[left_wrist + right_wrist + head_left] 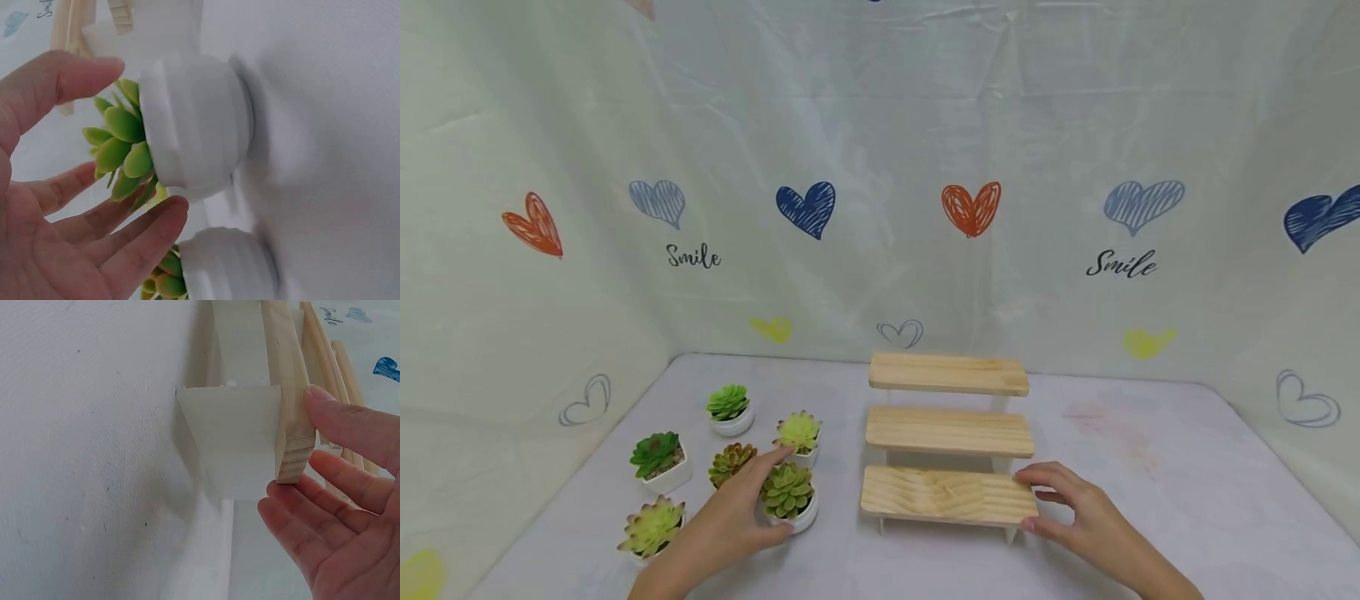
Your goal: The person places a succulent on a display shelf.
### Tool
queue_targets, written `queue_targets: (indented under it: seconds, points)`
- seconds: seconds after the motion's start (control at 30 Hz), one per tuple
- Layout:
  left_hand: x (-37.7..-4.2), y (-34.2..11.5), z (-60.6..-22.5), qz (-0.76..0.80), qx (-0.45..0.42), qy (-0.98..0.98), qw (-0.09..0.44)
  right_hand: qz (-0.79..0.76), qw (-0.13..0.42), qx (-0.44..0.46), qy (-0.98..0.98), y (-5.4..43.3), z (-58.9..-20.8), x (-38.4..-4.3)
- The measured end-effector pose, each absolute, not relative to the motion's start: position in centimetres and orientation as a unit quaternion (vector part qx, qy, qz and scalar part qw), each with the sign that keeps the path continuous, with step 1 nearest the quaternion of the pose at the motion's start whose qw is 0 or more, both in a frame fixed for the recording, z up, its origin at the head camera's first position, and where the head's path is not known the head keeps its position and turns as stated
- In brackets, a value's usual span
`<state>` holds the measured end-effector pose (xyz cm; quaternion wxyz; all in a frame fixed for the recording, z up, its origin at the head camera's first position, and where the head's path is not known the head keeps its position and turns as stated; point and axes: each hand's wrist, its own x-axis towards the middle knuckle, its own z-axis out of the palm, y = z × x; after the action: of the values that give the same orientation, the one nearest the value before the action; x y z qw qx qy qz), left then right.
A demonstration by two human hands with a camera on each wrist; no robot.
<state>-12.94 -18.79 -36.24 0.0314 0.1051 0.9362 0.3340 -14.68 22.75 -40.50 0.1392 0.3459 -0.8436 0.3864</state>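
My left hand (730, 517) is spread around a green succulent (787, 490) in a round white pot (197, 119). In the left wrist view the thumb and fingers stand apart on either side of the leaves, and the pot rests on the table. On the right, a three-tier wooden display stand (949, 495) has pale, translucent supports (234, 437). At the right end of its lowest board, my right hand (1086, 517) has its thumb at the front corner and forefinger at the back corner. Its fingers are loosely extended, fingertips right at the wood.
Around the left hand stand more potted succulents: a yellow-green one (799, 432), a brownish one (732, 462), a bright green one (727, 402), a dark green one (657, 454) and a pink-tipped one (653, 527). A white curtain (880, 125) printed with hearts hangs behind the table (1120, 483).
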Motion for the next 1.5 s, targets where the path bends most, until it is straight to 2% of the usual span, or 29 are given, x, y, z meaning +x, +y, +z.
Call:
queue_targets:
  seconds: [0.23,0.83,1.23,1.5]
  points:
    - [-13.3,-18.9,-36.8,0.364,0.084,0.926,0.059,0.388,0.146,0.345,-0.842,22.7,-40.4,-14.6]
    - [-14.0,-19.1,-37.9,0.362,0.077,0.926,0.075,0.398,0.137,0.334,-0.844,22.7,-40.3,-14.7]
    - [-13.8,-18.9,-38.0,0.347,0.076,0.933,0.058,0.388,0.135,0.327,-0.851,22.6,-40.2,-14.7]
    - [-13.9,-18.9,-38.1,0.331,0.104,0.937,0.044,0.383,0.143,0.331,-0.85,22.6,-40.1,-14.7]
